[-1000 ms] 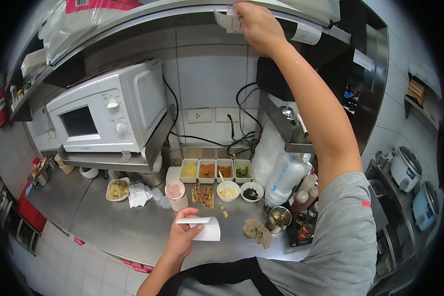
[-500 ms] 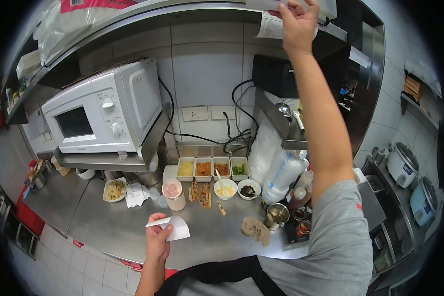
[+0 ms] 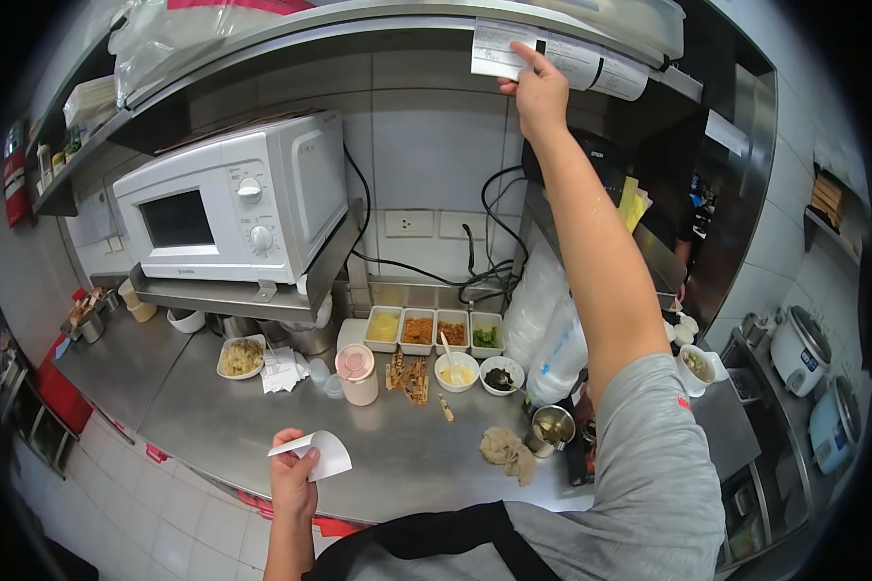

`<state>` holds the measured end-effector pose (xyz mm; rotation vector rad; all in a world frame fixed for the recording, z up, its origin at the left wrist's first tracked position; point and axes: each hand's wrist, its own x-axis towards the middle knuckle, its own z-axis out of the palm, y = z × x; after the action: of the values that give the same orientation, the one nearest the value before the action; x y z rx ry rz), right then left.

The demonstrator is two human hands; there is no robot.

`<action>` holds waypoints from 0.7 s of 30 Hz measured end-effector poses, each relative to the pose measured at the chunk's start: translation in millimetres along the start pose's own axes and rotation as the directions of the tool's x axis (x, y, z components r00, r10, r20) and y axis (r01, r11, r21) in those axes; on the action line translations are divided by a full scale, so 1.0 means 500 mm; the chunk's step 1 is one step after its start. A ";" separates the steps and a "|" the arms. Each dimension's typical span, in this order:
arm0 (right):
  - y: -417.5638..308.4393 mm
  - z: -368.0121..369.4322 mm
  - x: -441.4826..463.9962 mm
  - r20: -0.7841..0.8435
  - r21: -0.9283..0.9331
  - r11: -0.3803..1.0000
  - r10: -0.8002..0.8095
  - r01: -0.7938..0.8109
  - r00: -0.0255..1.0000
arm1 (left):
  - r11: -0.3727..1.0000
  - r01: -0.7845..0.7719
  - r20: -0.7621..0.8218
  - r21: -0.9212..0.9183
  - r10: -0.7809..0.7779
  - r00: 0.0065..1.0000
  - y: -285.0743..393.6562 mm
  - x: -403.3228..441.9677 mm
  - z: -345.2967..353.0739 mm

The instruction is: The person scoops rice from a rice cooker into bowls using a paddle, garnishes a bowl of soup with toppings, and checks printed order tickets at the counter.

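My left hand (image 3: 294, 481) is closed on a curled white paper slip (image 3: 327, 455), thumb on top, above the front of the steel counter. High at the shelf edge, my right hand (image 3: 541, 95) grips a printed receipt (image 3: 494, 48), its index finger lying across the paper's face. Beside that receipt, more printed slips (image 3: 622, 77) hang along the same edge. Below, a pink-lidded jar (image 3: 358, 376) stands on the counter near a stack of crumpled receipts (image 3: 284, 370).
A white microwave (image 3: 233, 203) sits on a raised shelf at left. Food trays (image 3: 417, 331) line the wall, with a white bowl of yellow food (image 3: 456, 372) and a bowl of dark food (image 3: 499, 376) in front. A brown cloth (image 3: 507, 455) lies beside a metal pot (image 3: 552, 428).
My right hand has moved left and down with the receipt, which now sits at the shelf edge beside the other slips. The left hand keeps its slip. The view has shifted.
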<state>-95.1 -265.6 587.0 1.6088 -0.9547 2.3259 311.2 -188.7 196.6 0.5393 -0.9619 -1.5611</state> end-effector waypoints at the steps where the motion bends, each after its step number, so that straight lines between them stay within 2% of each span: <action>1: -0.015 0.004 0.006 -0.001 0.001 1.000 0.006 -0.006 1.000 | 1.000 0.004 0.002 -0.009 -0.004 1.000 -0.003 -0.001 0.003; 4: -0.045 0.011 0.013 0.004 0.010 1.000 0.017 -0.017 1.000 | 0.999 0.014 0.014 -0.036 -0.014 1.000 -0.016 -0.002 0.013; 7: -0.041 -0.005 -0.031 0.033 -0.128 0.988 -0.083 0.086 0.996 | 0.999 0.003 0.055 -0.048 0.000 0.998 -0.044 0.001 0.017; 9: -0.068 -0.028 -0.105 0.017 -0.351 0.924 -0.156 0.152 0.988 | 0.999 -0.036 0.124 -0.019 0.038 0.992 -0.057 0.009 0.024; 10: -0.083 -0.037 -0.164 0.054 -0.336 0.920 -0.196 0.203 0.979 | 0.995 -0.071 0.078 0.073 0.065 0.995 -0.071 0.015 0.022; 11: -0.085 -0.055 -0.234 0.147 -0.381 0.895 -0.188 0.231 0.971 | 0.937 -0.230 0.064 0.263 0.221 0.973 -0.085 0.022 0.023; 12: -0.087 -0.073 -0.303 0.240 -0.419 0.868 -0.179 0.268 0.954 | 0.817 -0.370 0.089 0.442 0.371 0.924 -0.100 0.028 0.027; 13: -0.082 -0.094 -0.385 0.351 -0.421 0.840 -0.196 0.341 0.916 | 0.641 -0.488 0.155 0.592 0.504 0.850 -0.107 0.030 0.032; 14: -0.117 -0.119 -0.480 0.478 -0.538 0.843 0.280 0.025 0.833 | 0.547 -0.505 0.186 0.668 0.533 0.825 -0.100 0.027 0.047; 15: -0.144 -0.143 -0.556 0.589 -0.638 0.767 0.544 -0.069 0.597 | 0.488 -0.574 0.264 0.657 0.565 0.782 -0.107 0.032 0.055; 16: -0.150 -0.171 -0.638 0.677 -0.635 0.737 0.675 -0.231 0.293 | 0.426 -0.645 0.344 0.635 0.592 0.729 -0.120 0.041 0.060; 17: -0.139 -0.198 -0.730 0.737 -0.604 0.708 0.671 -0.367 0.082 | 0.364 -0.712 0.422 0.600 0.612 0.668 -0.132 0.047 0.066; 18: -0.145 -0.204 -0.803 0.713 -0.669 0.634 0.694 -0.387 -0.097 | 0.341 -0.779 0.514 0.526 0.602 0.611 -0.141 0.049 0.080; 19: -0.130 -0.221 -0.917 0.687 -0.569 0.505 0.725 -0.649 -0.039 | 0.322 -0.838 0.600 0.441 0.589 0.542 -0.149 0.049 0.093; 20: -0.141 -0.215 -1.002 0.652 -0.392 0.352 0.758 -0.850 0.013 | 0.319 -0.885 0.697 0.340 0.547 0.464 -0.170 0.047 0.095; 21: -0.159 -0.212 -1.079 0.579 -0.051 0.246 0.797 -0.968 0.172 | 0.324 -0.916 0.774 0.236 0.508 0.378 -0.192 0.040 0.096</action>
<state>79.9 -22.9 119.3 2.2539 -2.3659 2.8851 213.2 -194.8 148.5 -0.0505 -1.9408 -0.3825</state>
